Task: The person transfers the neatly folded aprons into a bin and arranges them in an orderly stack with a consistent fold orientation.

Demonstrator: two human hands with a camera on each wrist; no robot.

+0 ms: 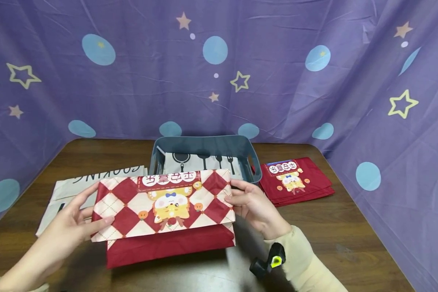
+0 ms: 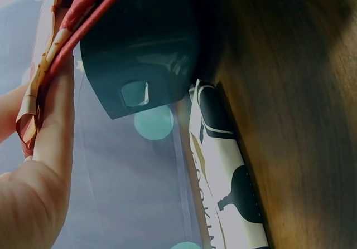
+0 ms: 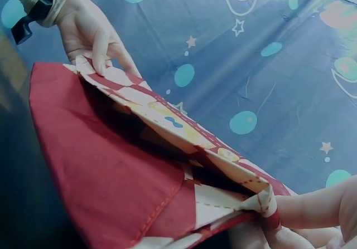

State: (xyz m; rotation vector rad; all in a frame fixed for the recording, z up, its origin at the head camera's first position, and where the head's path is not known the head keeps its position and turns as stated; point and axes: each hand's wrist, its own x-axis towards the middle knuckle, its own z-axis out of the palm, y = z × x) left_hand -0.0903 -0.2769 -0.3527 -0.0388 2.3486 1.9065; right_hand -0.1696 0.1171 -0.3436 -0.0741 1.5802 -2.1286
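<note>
Both my hands hold up a folded red-and-cream checked cloth [image 1: 125, 205] with a cartoon animal print, upside down from here. My left hand [image 1: 63, 223] pinches its left end, thumb on the front face. At the right end, my right hand [image 1: 255, 205] grips the edge between thumb and fingers. A plain red fold [image 1: 168, 245] hangs below the checked part. In the right wrist view the layers of the checked cloth [image 3: 139, 96] gape apart between the hands. The left wrist view shows the cloth edge-on beside my left hand [image 2: 42, 176].
Behind the cloth stands a blue-grey basket [image 1: 204, 142] holding a white cloth [image 1: 190, 162] with black utensil prints. A folded white "COOKING" cloth [image 1: 63, 190] lies left on the wooden table [image 1: 354, 231]. A folded red cloth [image 1: 314, 178] lies right. A purple curtain [image 1: 204, 109] surrounds the table.
</note>
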